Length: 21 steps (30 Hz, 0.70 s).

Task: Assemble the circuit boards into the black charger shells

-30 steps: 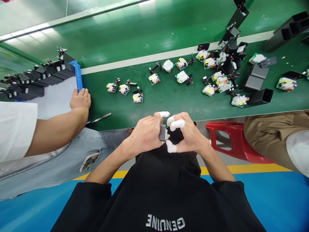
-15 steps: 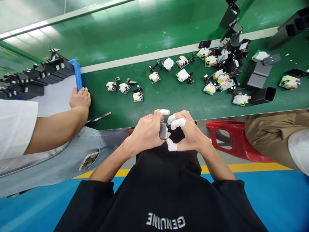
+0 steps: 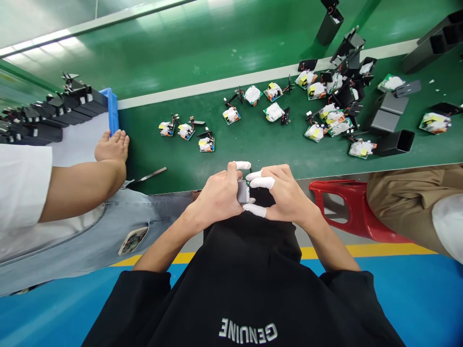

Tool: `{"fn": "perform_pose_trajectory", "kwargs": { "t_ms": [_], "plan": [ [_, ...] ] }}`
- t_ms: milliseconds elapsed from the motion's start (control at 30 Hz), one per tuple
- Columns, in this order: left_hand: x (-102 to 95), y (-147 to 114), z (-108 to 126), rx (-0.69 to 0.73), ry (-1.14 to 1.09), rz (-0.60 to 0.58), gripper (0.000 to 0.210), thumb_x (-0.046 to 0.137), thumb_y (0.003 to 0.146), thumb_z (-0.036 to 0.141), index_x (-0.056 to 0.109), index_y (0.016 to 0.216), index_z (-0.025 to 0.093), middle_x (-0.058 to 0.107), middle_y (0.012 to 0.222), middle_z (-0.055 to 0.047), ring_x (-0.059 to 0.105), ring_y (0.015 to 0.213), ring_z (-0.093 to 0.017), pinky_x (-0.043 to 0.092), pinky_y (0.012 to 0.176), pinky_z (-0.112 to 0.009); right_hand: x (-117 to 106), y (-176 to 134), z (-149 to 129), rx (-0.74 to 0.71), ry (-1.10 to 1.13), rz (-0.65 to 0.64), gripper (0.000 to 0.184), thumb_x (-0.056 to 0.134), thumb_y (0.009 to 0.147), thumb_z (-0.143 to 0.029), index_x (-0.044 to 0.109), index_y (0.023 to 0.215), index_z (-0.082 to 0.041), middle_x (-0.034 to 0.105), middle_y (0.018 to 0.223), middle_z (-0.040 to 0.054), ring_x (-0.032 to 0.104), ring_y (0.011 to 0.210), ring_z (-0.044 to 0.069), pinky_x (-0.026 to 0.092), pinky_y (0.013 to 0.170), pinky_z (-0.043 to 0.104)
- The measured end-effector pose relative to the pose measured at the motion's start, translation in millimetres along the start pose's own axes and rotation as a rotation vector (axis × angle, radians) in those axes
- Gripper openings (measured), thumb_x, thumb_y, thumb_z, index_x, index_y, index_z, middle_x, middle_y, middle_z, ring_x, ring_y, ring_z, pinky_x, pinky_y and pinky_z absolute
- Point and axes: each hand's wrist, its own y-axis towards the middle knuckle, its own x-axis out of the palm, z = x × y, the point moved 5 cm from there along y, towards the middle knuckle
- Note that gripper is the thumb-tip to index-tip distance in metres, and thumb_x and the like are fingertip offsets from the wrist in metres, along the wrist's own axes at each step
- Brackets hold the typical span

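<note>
Just off the front edge of the green table, my left hand (image 3: 222,195) is closed around a small dark grey plastic housing (image 3: 242,192). At its right end shows the edge of a green circuit board (image 3: 248,193) with white material on it, mostly inside the housing. The fingers of my right hand (image 3: 280,193) are closed about that end, index and middle fingertips at the far side and thumb at the near side. White finger cots cover fingertips on both hands. Much of the board is hidden.
Several circuit boards with white filler (image 3: 274,112) lie across the green table (image 3: 173,164). Grey housings (image 3: 394,143) stand at right. Tweezers (image 3: 152,174) lie at left, near a co-worker's hand (image 3: 113,146) on a blue tray (image 3: 113,113). A red stool (image 3: 356,219) stands at right.
My right hand has moved left, its fingers straightening against the housing's end, and the board sits closer to the housing. The co-worker's hand has shifted slightly left with the tray.
</note>
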Motion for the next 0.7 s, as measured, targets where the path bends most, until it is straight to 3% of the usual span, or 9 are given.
{"fn": "perform_pose_trajectory", "kwargs": {
  "t_ms": [133, 267, 467, 600, 700],
  "plan": [
    [-0.5, -0.8, -5.1, -0.024, -0.053, -0.031, 0.061, 0.079, 0.077, 0.028, 0.043, 0.126, 0.022, 0.07, 0.093, -0.002, 0.076, 0.078, -0.029, 0.047, 0.065, -0.035, 1.5, -2.9, 4.0, -0.043, -0.043, -0.001, 0.037, 0.081, 0.103, -0.046, 0.057, 0.126, -0.03, 0.077, 0.11, 0.0053, 0.071, 0.105, 0.029, 0.045, 0.089, 0.046],
    [-1.0, -0.1, -8.9, -0.074, -0.056, -0.076, 0.057, 0.079, 0.075, 0.03, 0.044, 0.118, 0.024, 0.067, 0.091, -0.001, 0.075, 0.076, -0.029, 0.046, 0.066, -0.036, 6.4, -4.3, 2.4, -0.076, -0.115, -0.046, 0.025, 0.071, 0.11, -0.038, 0.056, 0.126, -0.027, 0.078, 0.114, 0.0081, 0.07, 0.108, 0.03, 0.045, 0.091, 0.045],
    [0.5, 0.0, -16.1, -0.082, -0.042, -0.064, 0.056, 0.081, 0.074, 0.027, 0.045, 0.117, 0.025, 0.067, 0.091, -0.001, 0.073, 0.074, -0.027, 0.044, 0.064, -0.035, 17.4, -1.8, -1.4, -0.119, -0.216, -0.084, 0.022, 0.068, 0.108, -0.034, 0.057, 0.123, -0.022, 0.078, 0.125, 0.0164, 0.065, 0.108, 0.033, 0.048, 0.09, 0.047],
    [-2.3, -3.3, -25.8, -0.082, 0.045, 0.168, 0.054, 0.085, 0.081, 0.037, 0.053, 0.122, 0.021, 0.073, 0.1, -0.007, 0.078, 0.086, -0.03, 0.052, 0.073, -0.038, 19.3, -5.4, -7.3, -0.087, -0.3, 0.149, 0.028, 0.077, 0.103, -0.029, 0.062, 0.125, -0.023, 0.078, 0.12, 0.0138, 0.068, 0.113, 0.033, 0.048, 0.092, 0.047],
    [-3.6, -8.6, -29.9, -0.069, 0.128, 0.378, 0.059, 0.083, 0.088, 0.043, 0.055, 0.133, 0.018, 0.077, 0.108, -0.011, 0.077, 0.093, -0.033, 0.057, 0.085, -0.041, 27.0, -9.9, -11.4, 0.036, -0.096, 0.294, 0.023, 0.078, 0.101, -0.023, 0.064, 0.12, -0.027, 0.075, 0.101, 0.0058, 0.068, 0.093, 0.025, 0.049, 0.08, 0.041]
  ]
}}
